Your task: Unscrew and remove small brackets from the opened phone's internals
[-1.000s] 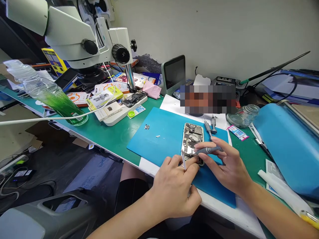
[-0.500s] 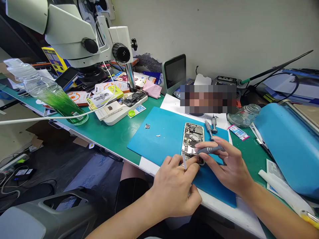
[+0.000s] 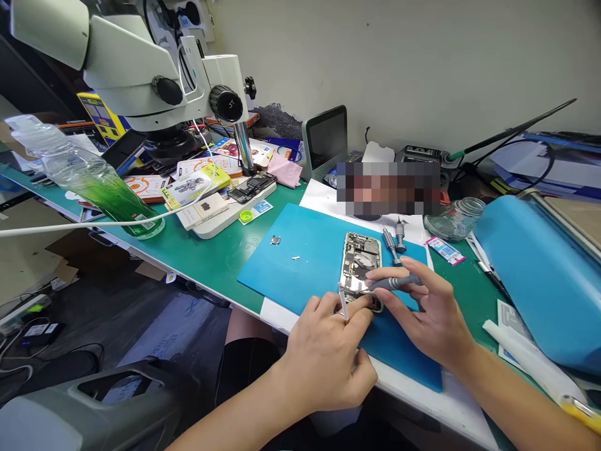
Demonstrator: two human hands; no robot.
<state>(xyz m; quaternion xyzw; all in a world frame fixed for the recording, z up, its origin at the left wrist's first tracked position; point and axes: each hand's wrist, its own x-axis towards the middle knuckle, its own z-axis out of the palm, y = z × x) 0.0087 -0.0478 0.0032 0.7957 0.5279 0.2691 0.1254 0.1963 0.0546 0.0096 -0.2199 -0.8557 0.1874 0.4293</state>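
Observation:
An opened phone [image 3: 361, 260] lies on a blue mat [image 3: 310, 241], its inner parts showing. My left hand [image 3: 331, 351] rests over the phone's near end, with a thin white stick [image 3: 343, 302] held between its fingers. In my right hand [image 3: 425, 310] is a grey screwdriver [image 3: 397, 282], pinched between thumb and fingers and slanting toward the phone's lower part; its tip is too small to tell. Two more screwdrivers [image 3: 389, 241] lie behind the phone. A small metal part [image 3: 275, 240] and a tiny white piece [image 3: 295, 257] sit on the mat's left.
A microscope [image 3: 136, 75] stands at the back left beside a bottle of green liquid [image 3: 113, 194]. Boxes and a white tray [image 3: 220, 222] lie nearby. To the right are a glass jar [image 3: 455, 219] and a large blue roll [image 3: 544, 282]. A white cable [image 3: 94, 224] crosses the left side.
The whole view has shifted slightly. Both hands keep nearly the same pose at the phone, with the screwdriver still in my right hand.

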